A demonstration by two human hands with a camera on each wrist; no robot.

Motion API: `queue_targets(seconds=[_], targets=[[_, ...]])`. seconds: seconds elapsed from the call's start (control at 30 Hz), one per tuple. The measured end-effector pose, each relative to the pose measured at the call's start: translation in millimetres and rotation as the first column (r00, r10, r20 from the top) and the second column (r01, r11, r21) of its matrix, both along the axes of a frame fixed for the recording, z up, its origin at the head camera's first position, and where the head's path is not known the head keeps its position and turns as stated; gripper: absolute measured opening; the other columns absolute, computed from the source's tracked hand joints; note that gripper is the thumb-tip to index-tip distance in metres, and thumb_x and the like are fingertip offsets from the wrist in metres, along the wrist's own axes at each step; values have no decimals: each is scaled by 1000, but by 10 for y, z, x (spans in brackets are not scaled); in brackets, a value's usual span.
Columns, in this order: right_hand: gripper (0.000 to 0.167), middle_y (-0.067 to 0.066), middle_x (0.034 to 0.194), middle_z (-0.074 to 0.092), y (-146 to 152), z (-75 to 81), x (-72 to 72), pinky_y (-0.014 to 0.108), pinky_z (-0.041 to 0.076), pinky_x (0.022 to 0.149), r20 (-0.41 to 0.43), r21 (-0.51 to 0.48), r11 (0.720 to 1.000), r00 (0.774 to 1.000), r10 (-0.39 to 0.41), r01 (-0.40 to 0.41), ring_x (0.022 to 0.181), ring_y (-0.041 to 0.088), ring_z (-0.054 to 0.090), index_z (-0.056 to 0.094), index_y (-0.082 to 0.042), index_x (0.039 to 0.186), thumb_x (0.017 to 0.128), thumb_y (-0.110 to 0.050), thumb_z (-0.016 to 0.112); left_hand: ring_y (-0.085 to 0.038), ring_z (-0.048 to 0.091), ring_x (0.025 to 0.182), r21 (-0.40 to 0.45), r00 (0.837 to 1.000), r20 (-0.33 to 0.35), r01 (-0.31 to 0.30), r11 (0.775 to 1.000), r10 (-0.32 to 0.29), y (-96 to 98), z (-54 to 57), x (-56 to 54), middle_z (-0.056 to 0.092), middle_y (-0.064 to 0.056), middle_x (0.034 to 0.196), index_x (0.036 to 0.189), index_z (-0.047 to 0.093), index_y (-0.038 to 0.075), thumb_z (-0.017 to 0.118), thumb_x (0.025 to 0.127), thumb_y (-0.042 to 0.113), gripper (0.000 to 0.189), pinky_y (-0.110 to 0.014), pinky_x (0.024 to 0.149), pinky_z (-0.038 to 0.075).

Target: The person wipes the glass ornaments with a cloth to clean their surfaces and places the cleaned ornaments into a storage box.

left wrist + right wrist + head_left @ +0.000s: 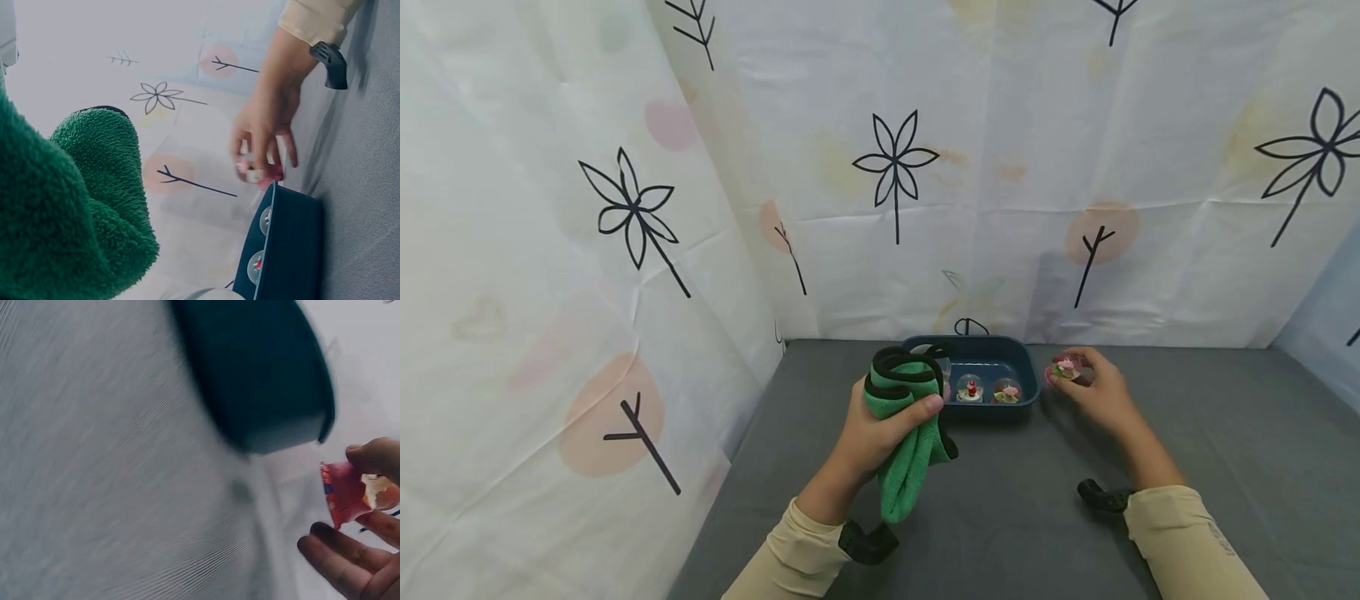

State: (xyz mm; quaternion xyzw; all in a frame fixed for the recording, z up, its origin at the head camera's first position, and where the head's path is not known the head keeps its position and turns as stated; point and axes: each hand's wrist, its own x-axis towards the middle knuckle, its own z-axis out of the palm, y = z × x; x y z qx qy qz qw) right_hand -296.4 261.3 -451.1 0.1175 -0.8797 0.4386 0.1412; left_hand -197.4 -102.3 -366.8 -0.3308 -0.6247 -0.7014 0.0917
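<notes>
My left hand grips a folded green cloth with black edging, held up over the near left part of a dark blue tray. The cloth's fuzzy pile fills the left side of the left wrist view. Just beyond the tray's right end, my right hand pinches a small snow globe between thumb and fingers. That globe has a flared pink base, seen in the right wrist view.
Inside the tray, a snow globe with a red figure sits beside one with a pink figure. Farther left, another clear piece is partly hidden by the cloth. A grey cloth covers the table; a patterned curtain hangs behind.
</notes>
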Motion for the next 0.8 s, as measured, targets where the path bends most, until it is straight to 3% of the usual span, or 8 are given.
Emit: queue_targets(seconds=[0.17, 0.27, 0.33, 0.53, 0.63, 0.8], targets=[[51, 20, 130, 63, -131, 227, 92, 16, 55, 71, -65, -10, 1000, 998, -23, 22, 107, 24, 70, 59, -5, 144, 100, -24, 78, -16, 74, 81, -12, 1000, 9, -16, 1000, 17, -1, -2, 9, 77, -8, 99, 114, 71, 4, 77, 96, 5, 19, -31, 70, 64], [52, 18, 129, 67, -231, 348, 150, 8, 53, 75, -155, -35, 999, 988, -17, 12, 103, -4, 62, 61, -6, 144, 96, -16, 81, -14, 74, 80, -20, 1000, 4, -16, 1000, 16, 1, -3, 9, 76, -8, 99, 114, 70, 2, 77, 96, 6, 19, -31, 69, 64], [51, 17, 127, 69, -309, 440, 216, 3, 51, 80, -221, -60, 998, 975, -10, -4, 100, -14, 59, 65, -6, 139, 92, -8, 84, -14, 74, 80, -22, 1000, 5, -14, 1000, 14, 0, -6, 8, 76, -8, 99, 114, 70, 2, 77, 96, 6, 20, -31, 70, 64], [47, 3, 113, 71, -574, 755, 521, 5, 53, 83, -359, -104, 988, 931, 72, -116, 92, -2, 66, 73, -2, 118, 76, 9, 91, -15, 74, 80, -4, 1000, 16, 5, 1000, -5, 1, -4, 7, 76, -8, 99, 114, 70, 2, 76, 96, 4, 18, -31, 69, 64], [52, 0, 112, 72, -701, 884, 651, 8, 54, 85, -430, -73, 970, 885, 179, -232, 92, 2, 67, 75, -3, 116, 71, 16, 91, -15, 74, 81, 2, 1000, 21, 6, 1000, -6, -1, -2, 7, 76, -8, 100, 114, 70, 2, 76, 96, 4, 19, -30, 69, 64], [62, 9, 113, 74, -884, 991, 790, 13, 56, 85, -522, -15, 901, 772, 364, -434, 100, 7, 67, 75, -6, 118, 65, 21, 91, -12, 70, 74, -10, 1000, 14, 3, 1000, -3, 1, 3, 15, 73, -5, 94, 113, 69, -1, 76, 97, 5, 19, -29, 66, 63]])
